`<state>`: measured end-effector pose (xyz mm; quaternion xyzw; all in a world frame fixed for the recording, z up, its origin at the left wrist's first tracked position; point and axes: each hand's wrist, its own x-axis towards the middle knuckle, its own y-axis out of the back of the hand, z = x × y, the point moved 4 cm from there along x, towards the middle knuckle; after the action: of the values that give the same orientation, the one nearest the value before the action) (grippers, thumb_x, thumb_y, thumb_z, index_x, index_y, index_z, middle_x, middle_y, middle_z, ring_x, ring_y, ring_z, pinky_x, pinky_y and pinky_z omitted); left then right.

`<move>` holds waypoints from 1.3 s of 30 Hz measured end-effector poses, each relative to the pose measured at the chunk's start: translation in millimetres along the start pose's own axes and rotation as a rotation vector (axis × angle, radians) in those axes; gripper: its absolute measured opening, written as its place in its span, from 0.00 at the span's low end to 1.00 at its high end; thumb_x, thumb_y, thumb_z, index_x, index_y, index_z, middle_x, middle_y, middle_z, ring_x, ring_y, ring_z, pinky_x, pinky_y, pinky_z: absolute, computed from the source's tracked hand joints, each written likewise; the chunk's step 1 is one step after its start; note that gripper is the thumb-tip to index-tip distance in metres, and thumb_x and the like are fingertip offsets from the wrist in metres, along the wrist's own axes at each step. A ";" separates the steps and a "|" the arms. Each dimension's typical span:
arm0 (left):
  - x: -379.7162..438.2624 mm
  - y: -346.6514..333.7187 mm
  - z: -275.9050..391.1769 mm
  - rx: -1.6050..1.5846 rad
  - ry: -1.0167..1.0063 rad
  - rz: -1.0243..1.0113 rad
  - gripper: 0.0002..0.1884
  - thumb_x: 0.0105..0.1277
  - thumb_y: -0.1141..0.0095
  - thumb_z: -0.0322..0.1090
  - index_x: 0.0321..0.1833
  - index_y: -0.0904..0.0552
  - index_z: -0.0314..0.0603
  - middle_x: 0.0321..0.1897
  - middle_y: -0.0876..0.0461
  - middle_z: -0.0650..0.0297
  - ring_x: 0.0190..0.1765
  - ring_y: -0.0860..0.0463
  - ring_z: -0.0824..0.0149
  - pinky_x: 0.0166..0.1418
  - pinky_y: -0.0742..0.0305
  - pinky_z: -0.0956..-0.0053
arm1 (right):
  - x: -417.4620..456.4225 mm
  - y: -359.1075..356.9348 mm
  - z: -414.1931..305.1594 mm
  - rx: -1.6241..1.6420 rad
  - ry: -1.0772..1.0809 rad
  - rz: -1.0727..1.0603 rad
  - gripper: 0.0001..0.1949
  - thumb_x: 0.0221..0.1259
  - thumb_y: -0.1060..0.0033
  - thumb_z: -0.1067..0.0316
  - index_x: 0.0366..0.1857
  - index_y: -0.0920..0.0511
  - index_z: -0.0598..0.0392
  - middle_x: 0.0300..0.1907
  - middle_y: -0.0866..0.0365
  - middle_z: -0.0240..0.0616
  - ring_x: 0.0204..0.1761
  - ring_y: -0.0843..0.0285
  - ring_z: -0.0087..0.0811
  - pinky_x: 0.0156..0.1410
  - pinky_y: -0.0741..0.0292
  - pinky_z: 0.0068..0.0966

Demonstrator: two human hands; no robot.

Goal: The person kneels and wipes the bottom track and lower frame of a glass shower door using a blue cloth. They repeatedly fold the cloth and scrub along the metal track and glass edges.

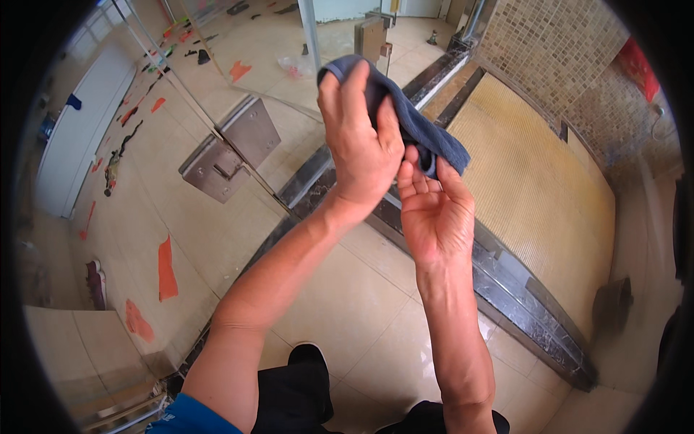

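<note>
A folded dark blue-grey cloth hangs in the air before me, held between both hands. My left hand has its fingers spread over the cloth's upper left end and presses it with the thumb. Palm up, my right hand pinches the lower right end between thumb and fingers, where a small loop of cloth curls down. Part of the cloth is hidden behind the left fingers. Beneath the hands runs a dark marble sill with a metal strip.
A glass door with a metal hinge stands left of my hands; another hinge is beyond. Right of the sill lies a ribbed yellowish floor panel. Orange scraps and dark pieces litter the tiles at left. Purple shoes sit farther left.
</note>
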<state>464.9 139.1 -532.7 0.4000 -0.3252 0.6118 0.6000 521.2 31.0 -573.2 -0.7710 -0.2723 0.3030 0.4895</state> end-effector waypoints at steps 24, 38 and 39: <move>85.5 -0.4 61.0 -0.037 -0.097 -0.080 0.29 0.65 0.52 0.21 0.72 0.36 0.28 0.68 0.40 0.39 0.71 0.36 0.43 0.72 0.40 0.60 | -31.9 -75.7 -40.0 0.105 -0.111 0.089 0.10 0.62 0.40 0.76 0.45 0.25 0.62 0.46 0.18 0.44 0.49 0.19 0.40 0.56 0.21 0.35; 38.6 -41.7 168.1 -0.422 -0.523 -0.185 0.15 0.57 0.33 0.27 0.48 0.13 0.42 0.49 0.24 0.62 0.48 0.21 0.59 0.49 0.19 0.66 | -121.9 -19.7 -162.8 -0.089 0.334 0.393 0.09 0.61 0.39 0.69 0.43 0.24 0.55 0.41 0.16 0.40 0.41 0.18 0.38 0.45 0.21 0.36; 46.2 -40.6 168.2 -0.447 -0.530 -0.186 0.18 0.55 0.33 0.23 0.50 0.14 0.41 0.48 0.24 0.60 0.47 0.21 0.58 0.45 0.20 0.66 | -122.7 -27.6 -163.8 -0.124 0.381 0.387 0.08 0.62 0.39 0.69 0.43 0.24 0.55 0.41 0.16 0.40 0.40 0.17 0.37 0.44 0.20 0.35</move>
<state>523.9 16.1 -416.6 0.4314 -0.5576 0.3435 0.6205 556.0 -143.3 -468.0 -0.8803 -0.0410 0.2231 0.4166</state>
